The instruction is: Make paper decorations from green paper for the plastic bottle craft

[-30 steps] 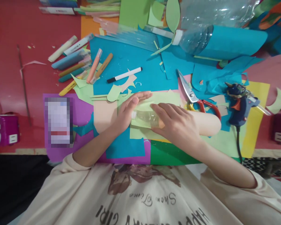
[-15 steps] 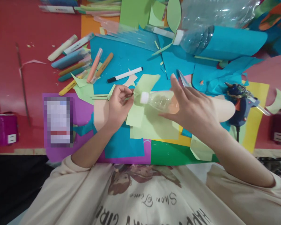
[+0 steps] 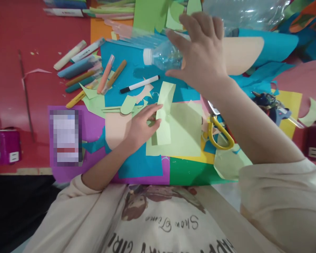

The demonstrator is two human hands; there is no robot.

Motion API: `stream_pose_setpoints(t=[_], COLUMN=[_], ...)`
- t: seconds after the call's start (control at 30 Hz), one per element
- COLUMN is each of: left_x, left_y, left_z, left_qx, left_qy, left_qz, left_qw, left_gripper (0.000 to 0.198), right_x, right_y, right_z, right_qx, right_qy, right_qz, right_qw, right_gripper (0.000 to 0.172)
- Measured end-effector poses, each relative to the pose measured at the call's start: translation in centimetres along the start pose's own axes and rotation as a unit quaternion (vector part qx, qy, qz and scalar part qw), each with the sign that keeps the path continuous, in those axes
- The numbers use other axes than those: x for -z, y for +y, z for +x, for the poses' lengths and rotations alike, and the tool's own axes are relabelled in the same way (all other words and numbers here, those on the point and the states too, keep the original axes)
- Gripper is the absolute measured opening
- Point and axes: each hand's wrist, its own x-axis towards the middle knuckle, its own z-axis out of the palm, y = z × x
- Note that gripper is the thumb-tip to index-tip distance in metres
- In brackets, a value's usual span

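Observation:
My right hand [image 3: 202, 52] is around a clear plastic bottle [image 3: 164, 56] lying on its side, white cap to the left. Peach paper [image 3: 242, 54] wraps the bottle's lower part, beyond my knuckles. My left hand [image 3: 146, 123] is at the left edge of a pale green paper strip [image 3: 163, 130], fingertips touching it, with a gap between thumb and index finger. Under the strip is a larger pale green sheet [image 3: 186, 130]. Yellow-handled scissors [image 3: 221, 135] lie to the right, beneath my right forearm.
Several markers [image 3: 80, 65] lie at the left, with a white marker [image 3: 139, 84] nearer the middle. A phone [image 3: 65, 137] rests on purple paper. A glue gun [image 3: 275, 109] lies at the right. Large clear bottles [image 3: 242, 14] and blue paper [image 3: 281, 47] are at the back.
My right hand has moved the bottle away from me, toward the back. The pale green strip now stays by my left hand, apart from the cap. The scissors' yellow handles have come into view.

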Motion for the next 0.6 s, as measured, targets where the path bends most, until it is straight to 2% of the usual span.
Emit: stream_pose_setpoints(t=[0.07, 0.17, 0.23, 0.3, 0.37, 0.47, 0.6], left_x=[0.0, 0.0, -0.1, -0.2, -0.2, -0.2, -0.2], left_y=[0.0, 0.0, 0.0, -0.1, -0.2, -0.4, -0.4], left_z=[-0.1, -0.1, -0.1, 0.0, 0.1, 0.2, 0.2], left_qx=[-0.019, -0.063, -0.09, -0.099, -0.097, -0.098, -0.107], left_qy=[-0.013, -0.027, -0.04, -0.059, -0.076, -0.082, -0.055], left_qz=[0.052, 0.13, 0.164, 0.185, 0.196, 0.193, 0.163], left_qw=[0.998, 0.989, 0.982, 0.976, 0.973, 0.973, 0.979], left_gripper=[0.036, 0.035, 0.037, 0.039, 0.04, 0.039, 0.033], right_x=[-0.6, -2.1, -3.6, -5.2, -6.7, -7.5, -5.2], right_y=[-0.5, -2.1, -3.4, -4.5, -5.1, -5.5, -5.1], right_z=[1.2, 2.4, 2.9, 3.3, 3.8, 3.9, 2.2], right_qx=[0.02, 0.092, 0.166, 0.202, 0.2, 0.18, 0.128], right_qy=[0.01, -0.009, -0.057, -0.123, -0.151, -0.141, -0.072], right_qz=[0.05, 0.006, -0.038, -0.061, -0.079, -0.079, -0.041], right_qw=[0.999, 0.996, 0.984, 0.97, 0.965, 0.97, 0.988], right_gripper=[0.051, 0.023, 0.031, 0.02, 0.012, 0.014, 0.031])
